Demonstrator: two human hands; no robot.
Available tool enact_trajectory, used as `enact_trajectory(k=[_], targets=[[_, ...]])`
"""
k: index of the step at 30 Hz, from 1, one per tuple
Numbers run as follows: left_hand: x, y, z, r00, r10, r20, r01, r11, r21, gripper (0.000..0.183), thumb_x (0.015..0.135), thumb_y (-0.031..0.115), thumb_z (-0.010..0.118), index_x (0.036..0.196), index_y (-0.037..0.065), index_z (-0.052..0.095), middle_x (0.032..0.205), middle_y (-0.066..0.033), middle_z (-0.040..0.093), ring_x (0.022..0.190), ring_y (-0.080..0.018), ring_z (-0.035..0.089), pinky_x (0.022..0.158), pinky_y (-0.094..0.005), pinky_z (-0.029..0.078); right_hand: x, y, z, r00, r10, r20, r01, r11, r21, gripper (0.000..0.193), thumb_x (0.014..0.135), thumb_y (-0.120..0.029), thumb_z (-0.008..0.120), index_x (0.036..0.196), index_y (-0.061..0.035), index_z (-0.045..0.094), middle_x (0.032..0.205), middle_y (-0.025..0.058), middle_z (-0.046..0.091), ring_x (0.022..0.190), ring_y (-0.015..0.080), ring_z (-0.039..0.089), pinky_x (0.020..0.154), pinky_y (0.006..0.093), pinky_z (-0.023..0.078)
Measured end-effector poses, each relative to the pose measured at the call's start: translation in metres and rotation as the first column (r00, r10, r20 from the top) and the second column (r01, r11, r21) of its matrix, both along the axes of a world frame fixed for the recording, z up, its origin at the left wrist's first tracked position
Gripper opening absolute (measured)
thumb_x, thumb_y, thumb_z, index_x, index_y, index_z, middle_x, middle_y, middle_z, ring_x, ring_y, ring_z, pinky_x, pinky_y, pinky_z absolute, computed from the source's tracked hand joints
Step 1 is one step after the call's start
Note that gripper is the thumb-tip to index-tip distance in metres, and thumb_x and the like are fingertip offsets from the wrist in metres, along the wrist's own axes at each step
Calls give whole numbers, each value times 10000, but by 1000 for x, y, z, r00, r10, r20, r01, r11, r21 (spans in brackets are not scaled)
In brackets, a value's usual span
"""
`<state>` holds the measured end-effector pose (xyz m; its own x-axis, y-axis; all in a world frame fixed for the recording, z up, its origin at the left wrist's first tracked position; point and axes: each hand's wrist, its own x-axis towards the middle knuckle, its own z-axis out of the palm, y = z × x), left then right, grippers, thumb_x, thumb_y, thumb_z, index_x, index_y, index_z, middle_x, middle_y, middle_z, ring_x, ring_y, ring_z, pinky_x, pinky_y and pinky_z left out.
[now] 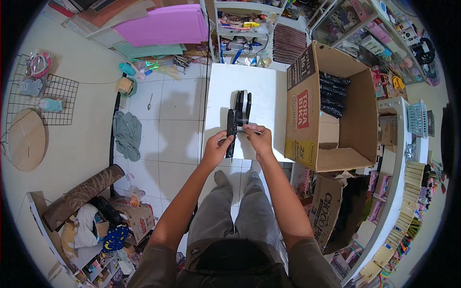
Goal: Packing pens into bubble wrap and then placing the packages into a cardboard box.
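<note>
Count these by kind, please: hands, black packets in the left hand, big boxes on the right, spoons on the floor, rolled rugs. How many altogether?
Left hand and right hand: 2
Black packet: 1
Big boxes: 2
Spoon: 1
Rolled rug: 1
Total: 7

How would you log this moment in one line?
left hand: holds black packet; right hand: beside packet, grip unclear; black object: on white table; open box: at right
</note>
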<state>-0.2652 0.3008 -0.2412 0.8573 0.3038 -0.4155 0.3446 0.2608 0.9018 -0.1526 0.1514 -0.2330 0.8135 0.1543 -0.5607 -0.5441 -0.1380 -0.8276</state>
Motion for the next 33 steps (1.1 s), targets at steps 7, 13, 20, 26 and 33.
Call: enact_trajectory(k=[7,13,20,26,33], targets=[[-4,0,3,999,-22,27,22,1000,19,300,1129,147,707,1368,-35,727,1048,-15,792,865,-62,704,733,-240,545,-30,-2,-16,1000,-10,-7,11,998,67,214,1006,-148,859,1140,18,853,1017,73,822,868,117,685,792,286,540],[-5,-2,0,999,-38,33,36,998,42,305,1122,133,713,1377,-35,722,1074,-30,794,896,-70,716,765,-243,560,-32,0,-26,995,-47,-88,60,987,149,173,1028,-106,824,1145,18,855,1054,77,823,896,114,699,821,280,562],[-5,-12,12,999,7,45,-9,999,38,262,1122,126,706,1330,-34,720,1036,-3,761,924,-73,706,795,-258,557,-34,-13,-19,949,-61,-308,123,975,186,132,1057,-77,770,1134,22,809,1104,79,821,966,175,809,830,282,617],[-15,-16,70,995,-63,82,60,997,37,247,1147,198,678,1294,4,722,953,42,676,819,-45,578,710,-258,472,-38,-52,99,986,137,-94,-118,975,189,176,1085,-102,735,1221,-11,800,1164,84,830,1098,172,798,890,294,609],[6,-58,182,958,-271,99,275,961,-31,284,1161,215,657,1371,30,705,982,51,681,814,-21,546,687,-231,446,-23,-113,219,863,349,365,-416,901,122,169,1028,-49,804,1172,34,839,1054,102,854,975,128,783,896,290,615]])
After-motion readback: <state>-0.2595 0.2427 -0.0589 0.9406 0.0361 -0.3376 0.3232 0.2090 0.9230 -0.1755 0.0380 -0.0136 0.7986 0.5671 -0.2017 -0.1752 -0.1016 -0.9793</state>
